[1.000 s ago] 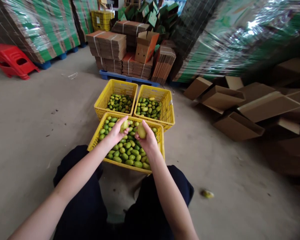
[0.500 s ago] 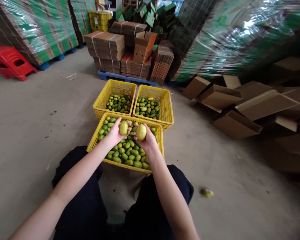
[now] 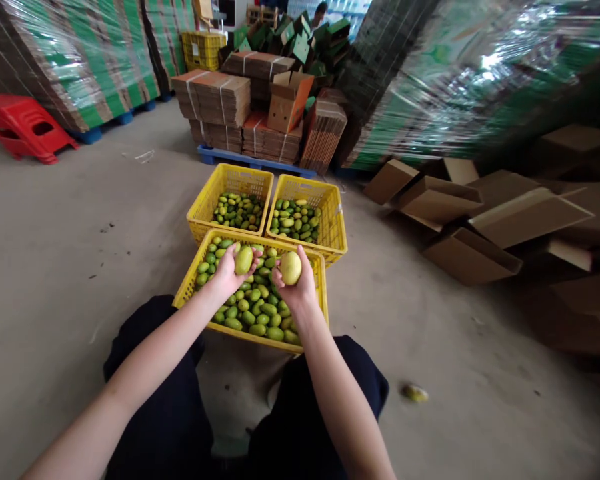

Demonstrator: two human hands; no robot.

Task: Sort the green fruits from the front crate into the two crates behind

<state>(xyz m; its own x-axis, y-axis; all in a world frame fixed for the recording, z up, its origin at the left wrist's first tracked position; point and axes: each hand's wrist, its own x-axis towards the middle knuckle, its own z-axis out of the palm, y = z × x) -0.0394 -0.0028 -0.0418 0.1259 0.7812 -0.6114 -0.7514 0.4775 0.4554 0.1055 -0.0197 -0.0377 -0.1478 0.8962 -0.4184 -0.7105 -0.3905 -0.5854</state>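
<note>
Above the near yellow crate [image 3: 190, 283], my left hand [image 3: 229, 272] is closed round a yellow-green oval fruit [image 3: 243, 261]. My right hand [image 3: 300, 288] grips a paler, rounder yellow fruit [image 3: 291, 268] a little to the right, over the same crate. Many green and yellowish oval fruits [image 3: 260, 310] fill the near crate; my hands hide some of them. Behind it stand two more yellow crates, a left one [image 3: 200, 212] and a right one [image 3: 333, 230], each holding smaller heaps of similar fruit. The exact kind of fruit is not clear.
One fruit [image 3: 414, 393] lies on the floor at the right. Open cardboard boxes [image 3: 473, 250] are piled further right. Bundled flat cartons [image 3: 213, 100] stand on a blue pallet [image 3: 255, 162] behind the crates. A red stool [image 3: 27, 127] is at the left. A person [image 3: 320, 13] shows at the back.
My hands have moved slightly apart, the right one shifting right with its fruit. The left-hand fruit has turned and tilted. A person's head has come into view at the back.
</note>
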